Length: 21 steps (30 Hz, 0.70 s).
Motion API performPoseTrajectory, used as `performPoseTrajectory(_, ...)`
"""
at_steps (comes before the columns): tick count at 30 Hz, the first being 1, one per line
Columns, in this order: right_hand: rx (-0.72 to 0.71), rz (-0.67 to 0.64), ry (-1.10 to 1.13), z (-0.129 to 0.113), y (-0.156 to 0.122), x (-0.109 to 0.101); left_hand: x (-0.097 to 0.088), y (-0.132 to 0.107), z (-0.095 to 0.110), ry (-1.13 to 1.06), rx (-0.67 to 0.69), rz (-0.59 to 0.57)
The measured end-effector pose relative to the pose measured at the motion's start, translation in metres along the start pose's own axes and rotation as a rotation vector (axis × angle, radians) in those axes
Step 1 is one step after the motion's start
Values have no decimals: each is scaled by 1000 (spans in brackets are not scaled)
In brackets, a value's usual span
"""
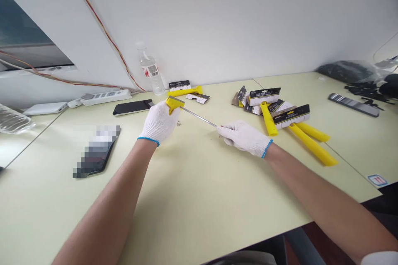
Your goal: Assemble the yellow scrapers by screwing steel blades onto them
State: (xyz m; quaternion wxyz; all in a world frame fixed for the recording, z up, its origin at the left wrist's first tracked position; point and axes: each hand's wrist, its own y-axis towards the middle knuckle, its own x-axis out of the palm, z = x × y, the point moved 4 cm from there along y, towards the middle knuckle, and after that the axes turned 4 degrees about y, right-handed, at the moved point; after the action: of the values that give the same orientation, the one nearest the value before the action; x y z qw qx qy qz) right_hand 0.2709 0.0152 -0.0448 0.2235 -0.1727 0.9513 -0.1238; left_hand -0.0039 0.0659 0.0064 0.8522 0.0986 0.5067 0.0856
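Observation:
Both my hands wear white knit gloves. My left hand [158,122] is closed round a yellow scraper [174,102], whose head sticks up past my fingers. A thin metal rod [199,116] runs from that yellow head to my right hand [244,136], which is closed on the rod's other end. Both hands hover just above the pale yellow table [192,190], near its middle. What the rod is I cannot make out.
Several packaged yellow scrapers [289,122] lie in a heap to the right, one more scraper [185,90] by the wall. A black phone [132,107], a blurred phone [96,151], a power strip [105,97] and a water bottle [151,73] sit at left and back. A dark remote [353,104] lies far right.

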Motion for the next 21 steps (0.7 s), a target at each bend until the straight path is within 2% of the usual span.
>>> performPoseTrajectory(3,77,-69,132,-1,-1,2,1,1,-2,47,-1,27)
performPoseTrajectory(11,109,-213,327,-3,0,2,0,0,-1,37,70,116)
performPoseTrajectory(18,117,-250,372,-4,-2,6,0,-1,-2,63,105,135)
performPoseTrajectory(21,109,-193,313,-6,-2,7,1,1,-3,31,103,137)
